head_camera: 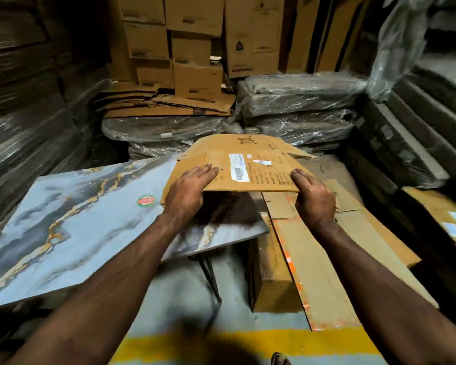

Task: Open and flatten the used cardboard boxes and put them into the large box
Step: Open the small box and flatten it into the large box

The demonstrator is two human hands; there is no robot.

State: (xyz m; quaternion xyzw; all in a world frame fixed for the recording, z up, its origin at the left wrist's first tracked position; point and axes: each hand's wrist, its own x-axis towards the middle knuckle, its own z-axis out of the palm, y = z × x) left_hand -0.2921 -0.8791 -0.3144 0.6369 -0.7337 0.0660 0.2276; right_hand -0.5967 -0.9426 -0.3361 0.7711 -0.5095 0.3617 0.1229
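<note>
both hands grip the near edge of a flattened brown cardboard box (245,164) with white printed labels on its top face. the left hand (188,192) lies with its fingers straight along the top of the sheet at the near left corner, the thumb tucked out of sight beneath; the right hand (313,197) clasps the near right corner the same way, fingers on top. the hands are well apart, one at each end of that edge, and the sheet is held roughly level, raised above what lies under it.

below the sheet on the left is a large grey-blue marble-patterned tile (77,219) with gold veins and a small round red and green sticker (146,201) near its right side; it lies tilted. to the right, beneath the right hand, lies a long flat brown cardboard panel (319,272) with orange marks along its edge, resting over a brown carton (270,285). beyond the held sheet are plastic-wrapped dark bundles (298,106), a low pile of flattened brown cardboard (169,104) on top of them, and stacked upright brown cartons (195,43) against the back. a yellow floor stripe (248,343) crosses the bottom of the view.
</note>
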